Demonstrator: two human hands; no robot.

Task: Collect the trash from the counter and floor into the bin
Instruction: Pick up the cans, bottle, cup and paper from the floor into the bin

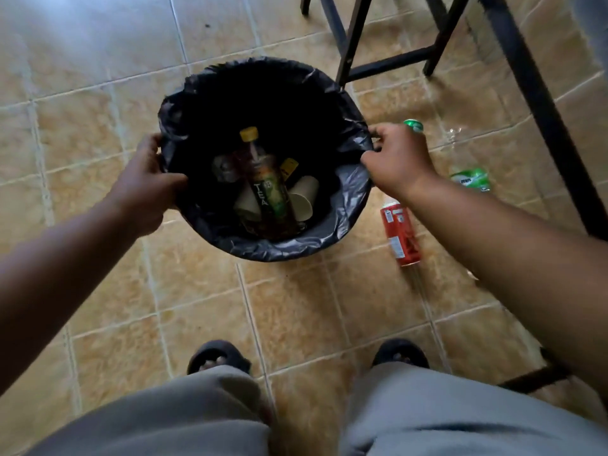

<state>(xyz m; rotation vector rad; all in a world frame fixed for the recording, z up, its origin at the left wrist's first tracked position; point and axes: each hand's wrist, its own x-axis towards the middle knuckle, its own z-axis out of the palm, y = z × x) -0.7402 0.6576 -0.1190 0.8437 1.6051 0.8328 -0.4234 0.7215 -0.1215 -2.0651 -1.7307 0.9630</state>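
Note:
A round bin lined with a black bag (348, 199) stands on the tiled floor in front of me. My left hand (148, 185) grips its left rim and my right hand (398, 159) grips its right rim. Inside lie a tea bottle (268, 189) with a yellow cap, paper cups (304, 195) and other trash. On the floor to the right of the bin lies a red can (399, 235). A green can (414, 125) shows just beyond my right hand, and a crushed clear bottle with a green label (470, 179) lies further right.
Black stool legs (348, 41) stand just behind the bin at the upper right, and a thick dark table leg (539, 110) slants down the right side. My feet in dark sandals (218, 357) are below the bin. Open tile floor (82, 93) lies to the left.

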